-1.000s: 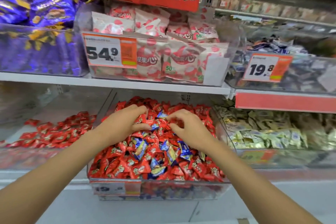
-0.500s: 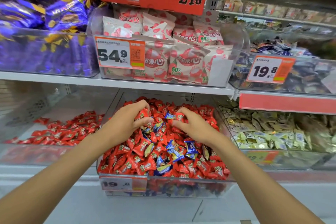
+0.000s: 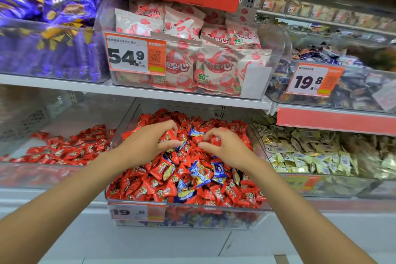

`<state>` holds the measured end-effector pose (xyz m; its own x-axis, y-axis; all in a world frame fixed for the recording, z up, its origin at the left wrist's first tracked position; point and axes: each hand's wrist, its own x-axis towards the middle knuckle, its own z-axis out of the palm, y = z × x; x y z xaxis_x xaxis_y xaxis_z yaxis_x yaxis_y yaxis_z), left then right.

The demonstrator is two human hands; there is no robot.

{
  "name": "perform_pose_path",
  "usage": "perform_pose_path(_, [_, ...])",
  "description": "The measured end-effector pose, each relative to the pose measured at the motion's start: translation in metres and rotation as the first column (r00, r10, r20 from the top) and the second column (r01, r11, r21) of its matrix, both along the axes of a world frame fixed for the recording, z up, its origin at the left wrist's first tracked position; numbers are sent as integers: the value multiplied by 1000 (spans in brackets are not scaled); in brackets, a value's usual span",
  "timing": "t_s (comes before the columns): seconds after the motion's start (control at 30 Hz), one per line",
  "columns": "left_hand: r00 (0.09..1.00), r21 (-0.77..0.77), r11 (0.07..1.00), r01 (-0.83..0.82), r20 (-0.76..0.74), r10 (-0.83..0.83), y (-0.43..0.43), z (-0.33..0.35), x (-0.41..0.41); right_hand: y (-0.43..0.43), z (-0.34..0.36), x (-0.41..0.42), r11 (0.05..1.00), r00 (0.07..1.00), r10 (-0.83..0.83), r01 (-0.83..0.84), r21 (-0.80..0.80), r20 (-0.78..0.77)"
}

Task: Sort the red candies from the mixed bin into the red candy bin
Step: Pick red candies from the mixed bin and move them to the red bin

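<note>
Over the central mixed bin (image 3: 188, 206), left hand (image 3: 145, 146) fingers (image 3: 166, 124) are clamping red candies (image 3: 168, 136), right hand (image 3: 229, 150) seemingly pinching one; blue candies (image 3: 197, 132) should be shaken loose before crossing to the red candy bin (image 3: 32, 174) at left.

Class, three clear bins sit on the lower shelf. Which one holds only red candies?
The left bin: its candies are all red. The middle bin mixes red with blue, and the right bin holds pale yellow ones.

The 1 wide-angle camera sat on the person's head, close to the shelving (image 3: 137, 91), facing forward and slightly down, with the mixed bin (image 3: 203, 218) centred low in its view.
</note>
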<state>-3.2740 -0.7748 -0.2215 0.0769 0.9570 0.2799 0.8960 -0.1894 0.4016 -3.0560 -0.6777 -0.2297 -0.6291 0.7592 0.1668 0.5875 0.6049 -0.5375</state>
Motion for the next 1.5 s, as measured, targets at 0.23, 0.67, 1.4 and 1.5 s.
perform_pose_path(0.23, [986, -195, 981, -18, -166, -15, 7, -9, -1, -1, -11, -24, 994, 930, 91, -106, 23, 357])
perform_pose_path(0.67, [995, 0, 1000, -28, 92, 27, 1, 1, 2, 1, 4, 12, 990, 982, 91, -106, -88, -166])
perform_pose_path(1.4, [975, 237, 964, -120, 211, 70, -72, 33, -49, -65, 46, -30, 968, 951, 218, -239, -74, -218])
perform_pose_path(1.5, [960, 214, 946, -245, 191, 205, -92, 28, -110, -78, 54, -80, 938, 927, 345, -347, 9, -148])
